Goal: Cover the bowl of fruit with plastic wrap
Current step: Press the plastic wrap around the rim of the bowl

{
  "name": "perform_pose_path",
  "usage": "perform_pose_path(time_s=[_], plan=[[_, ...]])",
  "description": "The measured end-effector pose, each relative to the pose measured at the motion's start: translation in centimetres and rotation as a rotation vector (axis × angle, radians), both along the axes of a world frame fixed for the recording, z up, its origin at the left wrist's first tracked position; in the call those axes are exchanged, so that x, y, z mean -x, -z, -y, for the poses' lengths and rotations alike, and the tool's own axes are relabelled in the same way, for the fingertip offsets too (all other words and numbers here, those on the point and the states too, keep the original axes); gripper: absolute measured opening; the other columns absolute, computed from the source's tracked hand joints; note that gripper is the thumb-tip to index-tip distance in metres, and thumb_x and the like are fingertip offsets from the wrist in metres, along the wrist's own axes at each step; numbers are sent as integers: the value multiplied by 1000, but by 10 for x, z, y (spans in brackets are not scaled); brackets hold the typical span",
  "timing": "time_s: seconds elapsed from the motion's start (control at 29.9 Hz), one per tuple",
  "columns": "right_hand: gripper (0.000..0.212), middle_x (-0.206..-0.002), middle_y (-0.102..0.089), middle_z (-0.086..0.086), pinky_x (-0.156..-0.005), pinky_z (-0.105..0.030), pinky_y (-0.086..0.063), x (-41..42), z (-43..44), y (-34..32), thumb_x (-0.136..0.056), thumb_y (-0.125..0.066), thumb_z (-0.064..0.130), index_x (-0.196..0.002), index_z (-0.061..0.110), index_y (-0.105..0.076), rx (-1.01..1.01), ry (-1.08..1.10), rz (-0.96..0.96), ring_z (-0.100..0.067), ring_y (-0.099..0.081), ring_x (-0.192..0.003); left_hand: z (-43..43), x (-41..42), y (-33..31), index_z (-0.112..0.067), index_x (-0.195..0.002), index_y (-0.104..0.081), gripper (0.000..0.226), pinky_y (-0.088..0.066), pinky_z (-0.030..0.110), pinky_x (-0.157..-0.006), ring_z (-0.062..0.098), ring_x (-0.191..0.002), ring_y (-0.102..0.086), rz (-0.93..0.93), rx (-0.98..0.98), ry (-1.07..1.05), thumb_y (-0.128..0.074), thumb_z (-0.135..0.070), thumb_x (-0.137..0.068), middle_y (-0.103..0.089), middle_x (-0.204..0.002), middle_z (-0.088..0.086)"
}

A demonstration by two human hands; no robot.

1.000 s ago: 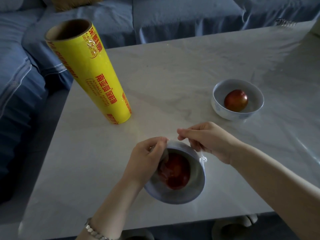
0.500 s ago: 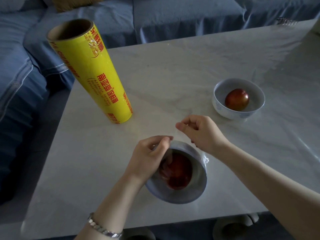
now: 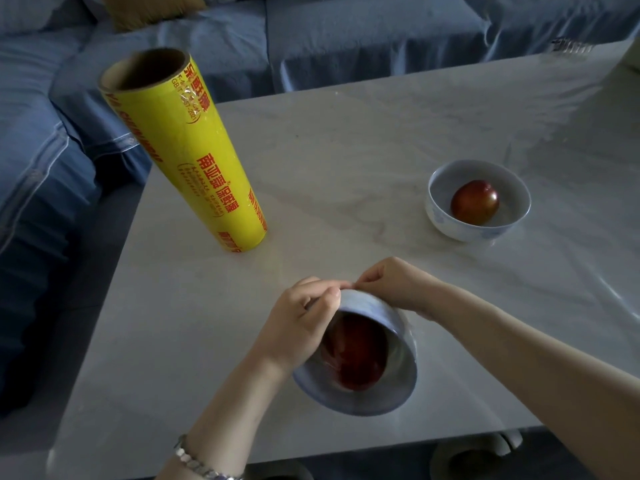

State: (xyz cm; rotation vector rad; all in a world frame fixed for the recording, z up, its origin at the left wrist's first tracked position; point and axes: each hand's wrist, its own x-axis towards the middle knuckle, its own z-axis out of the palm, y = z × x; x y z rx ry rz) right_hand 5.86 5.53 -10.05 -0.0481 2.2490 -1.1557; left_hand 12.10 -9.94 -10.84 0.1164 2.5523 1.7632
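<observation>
Your bowl [image 3: 346, 400] with the fruit [image 3: 356, 358] sits near the front edge of the table [image 3: 346, 150], and the wrap [image 3: 401, 351] looks like it's already across the mouth. Both hands are up at the far rim, almost touching each other. Left hand [image 3: 298, 323] and right hand [image 3: 391, 285] each have their fingers curled, pinching the wrap there.

What I'd watch: you've got two pinches on nearly the same spot, so a hard tug could tear it or pop it loose off the near rim. The bowl also looks tipped toward you (might just be the lens), so pulling could skid it toward that front edge. And the wrap may cling to your fingers and lift when you let go.

Around it: the roll [image 3: 194, 161] stands upright at back left, well apart. The second bowl [image 3: 446, 223] with the second fruit [image 3: 475, 201] is off to the right, and the sofa [image 3: 346, 36] is behind the table. Nothing sits between your hands and the rim.
</observation>
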Motion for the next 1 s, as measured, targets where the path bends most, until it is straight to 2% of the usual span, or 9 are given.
perform_pose_path(time_s=[0.17,0.3,0.37,0.43,0.5,0.6,0.77,0.9,1.0], plan=[[2,-56,-55,12,-47,-8,-34,-4,-28,6,-73,-72,18,-71,19,-73,-144,8,-203,2,-51,-50,-3,1,-2,-25,-86,-71,46,-38,3,-78,-16,-86,-56,17,54,-1,-37,-52,-71,-66,-89,-15],[22,-66,-63,20,-60,-3,-40,-25,-46,-26,-82,-65,26,-65,39,-61,64,196,-465,11,-58,-63,-2,3,-1,-36,-72,-64,24,-39,4,-74,-14,-82,-58,75,1,-68,-43,-47,-71,-66,-87,-18],[12,-86,-67,24,-74,-2,-41,-47,-40,-40,-82,-57,41,-87,39,-67,150,71,-400,15,-59,-82,-3,3,0,-36,-73,-64,22,-40,5,-75,-12,-83,-59,67,35,-69,-43,-43,-74,-67,-88,-17],[53,-107,-60,26,-88,-9,-41,-63,-32,-37,-72,-44,60,-116,35,-61,53,-88,-343,10,-55,-101,-3,3,1,-37,-75,-64,31,-42,7,-79,-9,-88,-60,65,70,-74,-38,-52,-72,-67,-89,-19],[68,-118,-56,23,-94,-15,-43,-66,-26,-25,-68,-42,67,-127,33,-52,27,-94,-334,4,-52,-109,-1,4,2,-37,-76,-64,32,-42,6,-81,-13,-87,-59,71,76,-94,-36,-53,-72,-66,-88,-23],[62,-110,-67,15,-92,-29,-50,-63,-22,-14,-70,-55,70,-118,32,-59,190,-3,-210,-2,-61,-102,2,2,2,-38,-76,-62,26,-42,5,-80,-19,-83,-57,89,55,-112,-37,-39,-80,-66,-87,-22],[44,-101,-73,2,-79,-20,-54,-63,-30,-6,-71,-73,40,-108,19,-66,478,96,-27,-9,-68,-93,11,4,-2,-35,-74,-63,28,-41,5,-73,-19,-77,-55,114,55,-126,-35,-31,-76,-66,-84,-21],[39,-98,-74,2,-73,-14,-51,-68,-33,-5,-69,-65,28,-105,15,-68,560,173,-3,-8,-69,-90,23,12,-11,-25,-76,-65,33,-44,9,-65,-8,-72,-59,152,-19,-149,-33,-22,-69,-68,-81,-11],[40,-96,-74,3,-71,-13,-51,-65,-26,-8,-68,-65,28,-104,13,-69,544,190,-28,-6,-69,-86,24,16,-14,-24,-78,-61,31,-43,22,-69,7,-77,-59,175,97,-72,-38,-43,-72,-65,-77,-7]])
